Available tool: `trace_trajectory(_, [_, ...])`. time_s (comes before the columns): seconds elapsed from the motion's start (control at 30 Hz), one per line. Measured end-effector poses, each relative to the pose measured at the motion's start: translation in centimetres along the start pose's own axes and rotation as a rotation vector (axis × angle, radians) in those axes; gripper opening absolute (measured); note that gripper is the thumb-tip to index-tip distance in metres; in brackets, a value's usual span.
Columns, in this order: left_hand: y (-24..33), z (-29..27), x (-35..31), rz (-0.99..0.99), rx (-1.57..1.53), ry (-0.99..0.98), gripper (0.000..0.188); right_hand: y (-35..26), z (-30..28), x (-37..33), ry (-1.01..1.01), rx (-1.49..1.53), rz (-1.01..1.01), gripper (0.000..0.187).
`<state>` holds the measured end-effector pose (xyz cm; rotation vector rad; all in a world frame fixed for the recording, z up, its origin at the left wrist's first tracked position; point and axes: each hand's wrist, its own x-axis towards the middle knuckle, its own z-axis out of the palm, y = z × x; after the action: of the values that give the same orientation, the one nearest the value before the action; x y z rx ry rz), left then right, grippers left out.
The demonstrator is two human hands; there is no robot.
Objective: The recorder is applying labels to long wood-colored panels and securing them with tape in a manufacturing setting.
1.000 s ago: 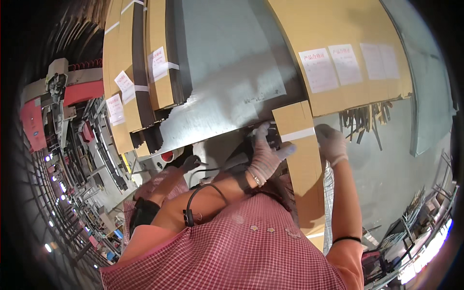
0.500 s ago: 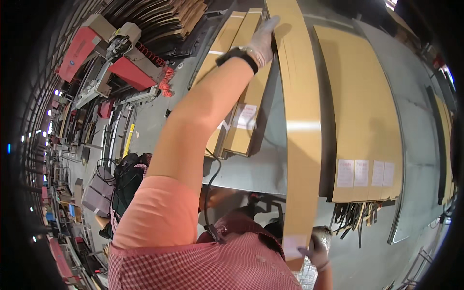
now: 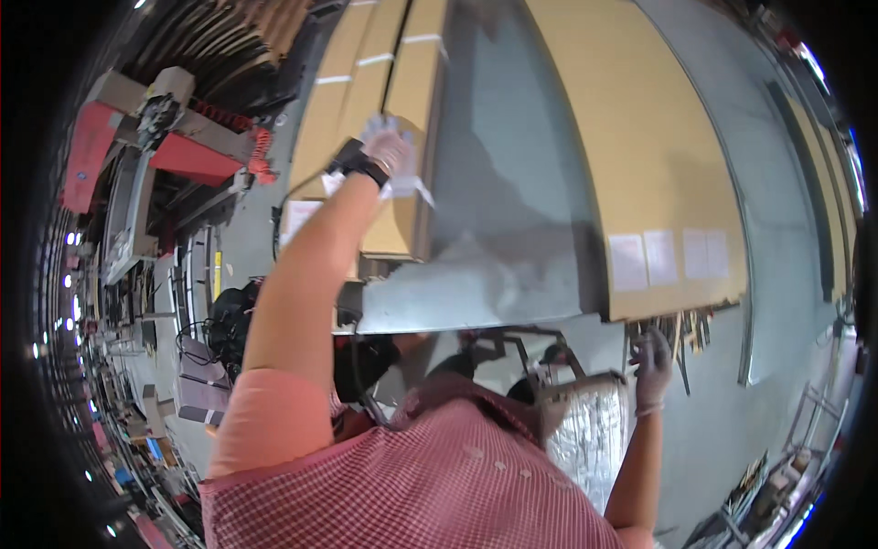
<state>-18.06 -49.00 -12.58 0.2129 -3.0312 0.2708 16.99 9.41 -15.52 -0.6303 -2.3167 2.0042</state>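
Note:
Several long, narrow cardboard boxes (image 3: pixel 416 101) lie side by side at the left of the metal table, with white straps around them. My gloved left hand (image 3: pixel 389 151) reaches out over these boxes and rests on the rightmost ones, fingers spread, near a loose white strap end (image 3: pixel 422 190). A dark band and a small dark device circle that wrist. Off the table's near edge, my gloved right hand (image 3: pixel 651 371) hangs in the air with loosely bent fingers apart and nothing in them. It is nearest the wide cardboard stack (image 3: pixel 640 156), which carries several white labels.
The grey metal table (image 3: pixel 512 183) spans the middle. Dark and tan strips (image 3: pixel 690 334) stick out below the wide stack. A silver-wrapped seat or bundle (image 3: pixel 585 439) stands near my body. A red and grey machine (image 3: pixel 192 156) with a coiled red hose is at the left.
The long box that both hands held has moved left against the other narrow boxes. My right hand has let go of its near end and moved right; my left hand has shifted left and nearer.

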Motion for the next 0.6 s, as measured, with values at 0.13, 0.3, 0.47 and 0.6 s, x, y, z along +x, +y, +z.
trace_trajectory(0.13, [7.0, -7.3, 1.8, 0.125, -0.277, 0.265, 0.047, 10.7, -9.8, 2.3, -0.017, -0.456, 0.597, 0.03])
trace_trajectory(0.3, [24.3, -10.1, -6.0, 0.175, -0.852, -0.324, 0.047, 15.0, -12.9, 2.1, -0.214, 0.407, 0.812, 0.034])
trace_trajectory(0.47, [32.8, -9.8, -16.5, -0.128, -1.043, -0.704, 0.053, 11.5, -14.1, 2.4, -0.191, 0.541, 0.93, 0.029])
trace_trajectory(0.6, [33.3, -8.1, -19.0, -0.296, -1.317, -0.798, 0.06, 8.5, -13.8, 4.1, -0.544, -0.335, 0.498, 0.031])
